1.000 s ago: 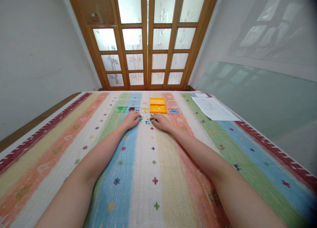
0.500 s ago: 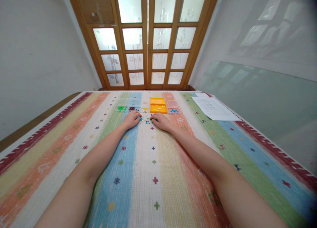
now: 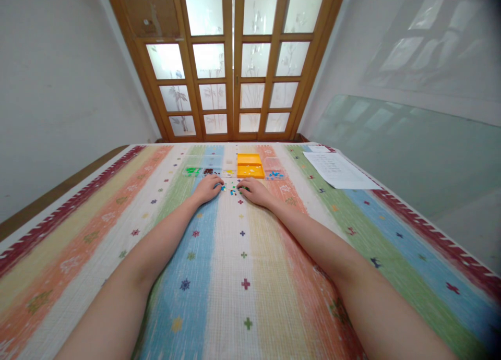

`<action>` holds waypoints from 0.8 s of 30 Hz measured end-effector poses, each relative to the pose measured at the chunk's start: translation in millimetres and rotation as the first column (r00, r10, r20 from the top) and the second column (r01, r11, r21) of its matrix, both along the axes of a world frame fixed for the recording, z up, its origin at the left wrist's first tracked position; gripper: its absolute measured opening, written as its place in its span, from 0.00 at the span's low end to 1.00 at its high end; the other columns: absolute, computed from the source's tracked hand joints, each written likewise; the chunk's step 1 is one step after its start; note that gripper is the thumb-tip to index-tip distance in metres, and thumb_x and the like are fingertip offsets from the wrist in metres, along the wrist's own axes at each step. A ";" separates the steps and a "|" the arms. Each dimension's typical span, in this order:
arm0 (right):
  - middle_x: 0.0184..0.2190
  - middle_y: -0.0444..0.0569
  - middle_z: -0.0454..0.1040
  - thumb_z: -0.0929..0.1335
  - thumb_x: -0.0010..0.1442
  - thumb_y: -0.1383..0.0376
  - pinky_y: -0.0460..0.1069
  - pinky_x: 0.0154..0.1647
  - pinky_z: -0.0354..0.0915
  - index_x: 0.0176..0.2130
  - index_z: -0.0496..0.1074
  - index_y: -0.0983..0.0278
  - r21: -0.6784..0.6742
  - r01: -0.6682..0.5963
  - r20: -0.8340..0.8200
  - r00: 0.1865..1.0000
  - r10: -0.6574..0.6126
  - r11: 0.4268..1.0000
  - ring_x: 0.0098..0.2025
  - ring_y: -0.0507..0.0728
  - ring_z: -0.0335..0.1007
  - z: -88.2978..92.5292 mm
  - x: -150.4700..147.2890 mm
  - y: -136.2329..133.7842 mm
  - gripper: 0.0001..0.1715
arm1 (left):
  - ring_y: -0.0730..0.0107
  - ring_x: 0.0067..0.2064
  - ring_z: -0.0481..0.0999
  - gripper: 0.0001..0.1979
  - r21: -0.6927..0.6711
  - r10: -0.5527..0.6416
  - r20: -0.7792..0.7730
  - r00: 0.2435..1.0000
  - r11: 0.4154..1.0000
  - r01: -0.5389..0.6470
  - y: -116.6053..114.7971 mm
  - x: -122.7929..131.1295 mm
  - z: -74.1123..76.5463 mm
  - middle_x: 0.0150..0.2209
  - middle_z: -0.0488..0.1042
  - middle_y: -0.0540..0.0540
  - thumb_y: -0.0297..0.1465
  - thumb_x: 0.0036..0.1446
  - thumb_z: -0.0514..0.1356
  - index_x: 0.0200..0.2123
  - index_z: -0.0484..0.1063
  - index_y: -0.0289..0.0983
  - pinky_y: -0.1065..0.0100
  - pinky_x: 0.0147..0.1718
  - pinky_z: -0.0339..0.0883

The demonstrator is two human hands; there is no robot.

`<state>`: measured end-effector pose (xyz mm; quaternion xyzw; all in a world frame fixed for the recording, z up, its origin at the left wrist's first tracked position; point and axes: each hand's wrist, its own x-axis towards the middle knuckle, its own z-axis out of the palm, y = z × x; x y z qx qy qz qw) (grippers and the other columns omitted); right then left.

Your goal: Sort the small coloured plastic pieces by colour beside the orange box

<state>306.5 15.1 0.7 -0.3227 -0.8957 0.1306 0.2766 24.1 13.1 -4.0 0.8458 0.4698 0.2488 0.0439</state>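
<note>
My left hand [image 3: 209,188] rests on the striped tablecloth, its fingers loosely bent and apart, with nothing visible held. Facing it from the right, my right hand [image 3: 254,191] lies in the same way, fingers curved over the cloth. Between the two hands is a loose scatter of small coloured pieces [image 3: 233,192], blue, green and some others, too small to name. A few pieces touch or lie under the fingertips of each hand. Just beyond my hands stands an open yellow box [image 3: 249,159] with some small pale pieces in it.
Clear trays behind my hands hold green pieces [image 3: 192,170], dark brown pieces [image 3: 208,171], yellow pieces [image 3: 229,172] and, on the right, blue pieces [image 3: 275,175]. A printed paper sheet [image 3: 340,170] lies at the right. Past the table's far edge are wood-framed glass doors [image 3: 234,88].
</note>
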 end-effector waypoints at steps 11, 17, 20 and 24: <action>0.51 0.53 0.80 0.66 0.72 0.66 0.57 0.60 0.66 0.50 0.81 0.60 -0.014 -0.001 -0.001 1.000 0.001 1.000 0.54 0.60 0.73 -1.0 -0.3 1.2 0.14 | 0.57 0.55 0.75 0.13 -0.006 0.007 -0.005 1.000 1.000 -0.007 -0.4 0.1 -0.2 0.50 0.79 0.42 0.32 0.67 0.56 0.47 0.81 0.40 0.54 0.60 0.67; 0.50 0.53 0.80 0.66 0.72 0.65 0.56 0.59 0.66 0.50 0.80 0.61 0.004 -0.006 -0.008 1.000 0.006 1.000 0.53 0.60 0.73 -2.6 -0.4 2.0 0.14 | 0.57 0.54 0.75 0.13 -0.001 0.001 0.002 1.000 1.000 -0.001 -0.3 -0.1 0.0 0.50 0.79 0.42 0.32 0.67 0.56 0.46 0.81 0.39 0.55 0.60 0.67; 0.50 0.53 0.80 0.66 0.72 0.65 0.56 0.60 0.66 0.50 0.80 0.60 0.001 -0.001 -0.002 1.000 0.001 1.000 0.54 0.60 0.73 -1.6 -0.5 1.0 0.14 | 0.57 0.54 0.75 0.13 -0.007 0.008 -0.001 1.000 1.000 -0.008 -0.4 -0.1 -0.2 0.50 0.79 0.42 0.32 0.67 0.56 0.46 0.81 0.40 0.54 0.60 0.68; 0.50 0.53 0.80 0.66 0.72 0.66 0.56 0.60 0.66 0.50 0.80 0.61 0.002 -0.009 -0.010 1.000 0.009 1.000 0.54 0.60 0.74 -1.4 -0.1 0.7 0.13 | 0.57 0.55 0.75 0.13 -0.002 0.008 0.001 1.000 1.000 -0.008 0.0 -0.3 -1.0 0.50 0.79 0.42 0.32 0.67 0.57 0.47 0.81 0.40 0.54 0.60 0.67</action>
